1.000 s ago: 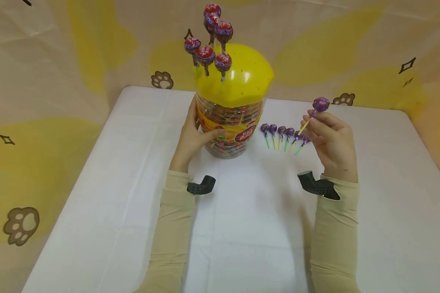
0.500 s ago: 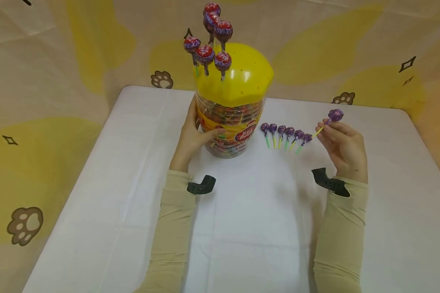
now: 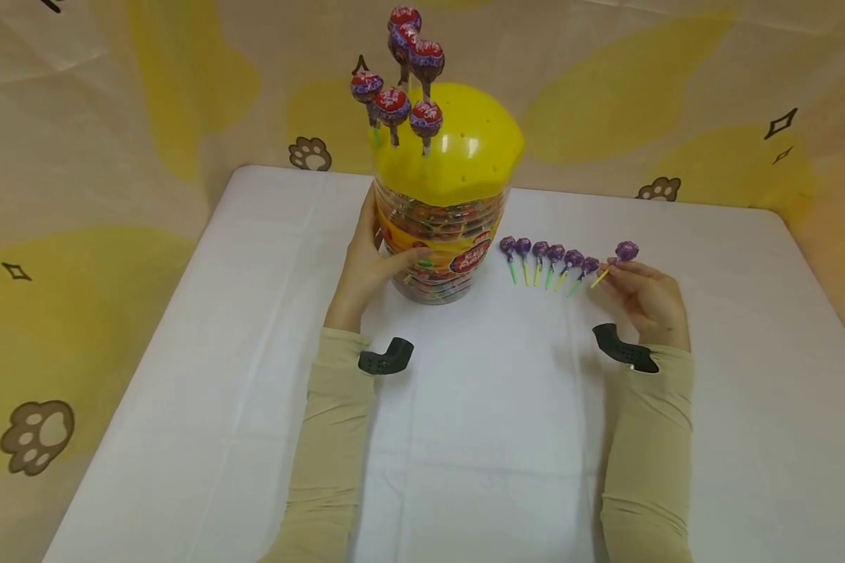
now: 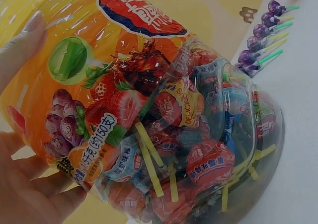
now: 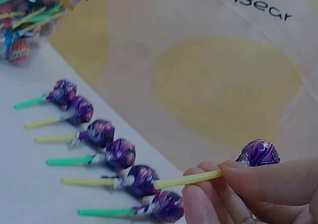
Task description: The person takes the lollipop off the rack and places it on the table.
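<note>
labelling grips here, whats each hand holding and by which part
The right hand holds a purple lollipop, pinched just below its head; the left hand grips the candy jar by its labelled side.

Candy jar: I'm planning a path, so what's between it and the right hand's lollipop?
Six purple lollipops lie in a row there, in the head view.

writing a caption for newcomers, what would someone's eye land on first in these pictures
Probably the big candy jar, held in the left grip, with six red-topped lollipops standing up from the left part of its bright yellow lid. Next, the row of six purple lollipops on the white table right of the jar, and a seventh lollipop in the right grip.
</note>
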Demonstrator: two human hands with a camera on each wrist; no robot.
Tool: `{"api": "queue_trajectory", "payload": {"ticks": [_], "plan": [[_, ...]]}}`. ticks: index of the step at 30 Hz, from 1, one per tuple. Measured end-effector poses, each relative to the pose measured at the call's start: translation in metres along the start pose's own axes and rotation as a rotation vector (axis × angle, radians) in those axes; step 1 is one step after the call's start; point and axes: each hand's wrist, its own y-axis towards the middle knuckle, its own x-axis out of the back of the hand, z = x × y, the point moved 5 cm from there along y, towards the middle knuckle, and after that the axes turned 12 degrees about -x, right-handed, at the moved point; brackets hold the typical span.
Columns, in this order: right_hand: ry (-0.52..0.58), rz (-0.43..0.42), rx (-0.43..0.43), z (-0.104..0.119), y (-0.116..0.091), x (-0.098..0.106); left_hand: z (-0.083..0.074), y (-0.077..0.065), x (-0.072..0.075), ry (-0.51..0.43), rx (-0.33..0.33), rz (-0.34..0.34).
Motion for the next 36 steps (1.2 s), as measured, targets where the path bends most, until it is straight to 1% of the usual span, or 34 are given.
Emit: {"api": "queue_trajectory", "payload": {"ticks": [4,8,11,13,18,21,22,24,29,32,36], "plan": [[-0.038,-0.07,-0.027,-0.003,0.003,0.01,0.0,0.0,0.0,0.003,-0.011,-0.001],[-0.017,-0.114,-0.056,-0.007,0.006,0.018,0.0,0.0,0.0,0.002,-0.008,0.004],[0.003,-0.123,-0.061,-0.01,0.008,0.022,-0.002,0.0,0.0,0.003,0.007,0.006],[0.004,-0.127,-0.055,-0.011,0.01,0.024,-0.006,-0.001,0.0,0.001,0.018,0.008],[-0.017,-0.156,-0.05,-0.013,0.01,0.027,-0.029,-0.006,0.0,-0.001,0.037,0.019],[-0.053,-0.183,-0.056,-0.015,0.011,0.028,-0.036,-0.008,0.0,0.005,0.049,0.023],[-0.071,-0.193,-0.058,-0.015,0.011,0.028,-0.035,-0.008,0.0,0.006,0.052,0.023],[-0.107,-0.214,-0.058,-0.015,0.011,0.029,-0.028,-0.007,0.0,0.003,0.052,0.021],[-0.176,-0.268,-0.053,-0.016,0.012,0.029,-0.005,-0.001,0.0,0.01,0.038,0.013],[-0.207,-0.289,-0.052,-0.016,0.012,0.029,0.0,0.0,0.001,0.014,0.022,0.008],[-0.237,-0.303,-0.053,-0.015,0.014,0.029,0.002,0.0,0.0,0.017,0.007,0.003]]}}
